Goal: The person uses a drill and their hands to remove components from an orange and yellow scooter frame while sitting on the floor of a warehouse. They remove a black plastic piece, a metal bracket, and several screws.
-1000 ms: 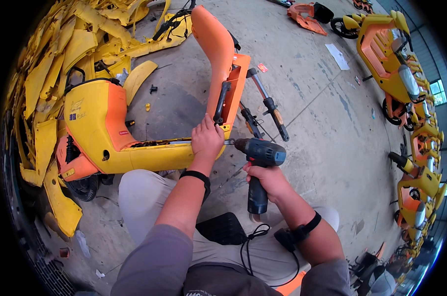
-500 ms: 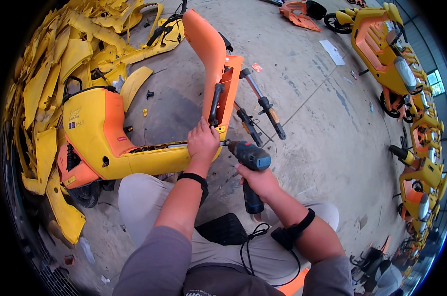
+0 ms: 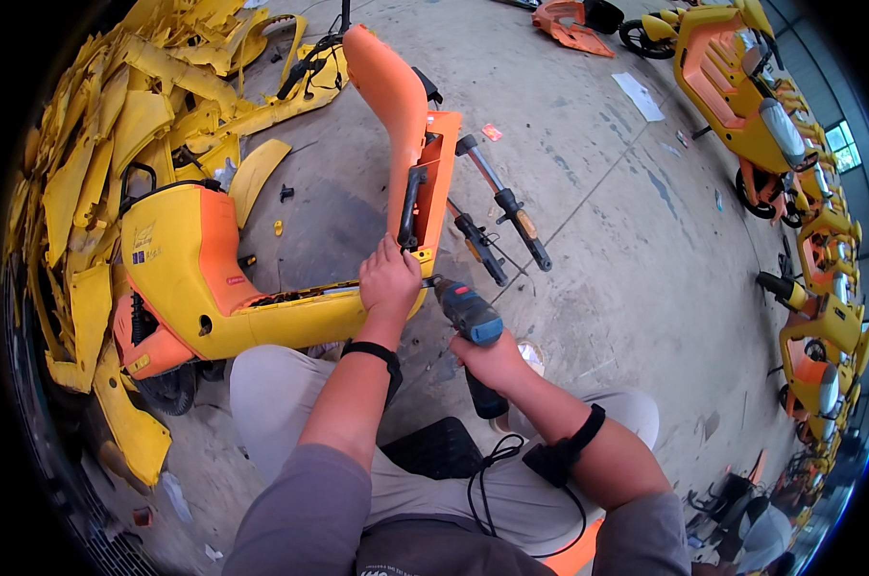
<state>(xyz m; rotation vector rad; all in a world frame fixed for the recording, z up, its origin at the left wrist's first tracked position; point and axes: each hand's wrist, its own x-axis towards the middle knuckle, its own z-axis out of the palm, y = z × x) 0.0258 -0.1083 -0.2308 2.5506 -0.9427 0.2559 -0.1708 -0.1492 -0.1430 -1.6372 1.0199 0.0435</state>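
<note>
At frame centre, the left hand presses flat, fingers together, on the yellow and orange plastic scooter body lying on the grey concrete floor. Just right of it, the right hand is clamped around the blue and black cordless drill, its nose touching the body's edge. A heap of yellow plastic panels fills the upper left.

What you cannot see well

The left hand covers the spot where the drill tip meets the yellow scooter body. The right hand hides part of the drill's grip. At the right edge of the frame, the row of scooters is cut off and bent.
</note>
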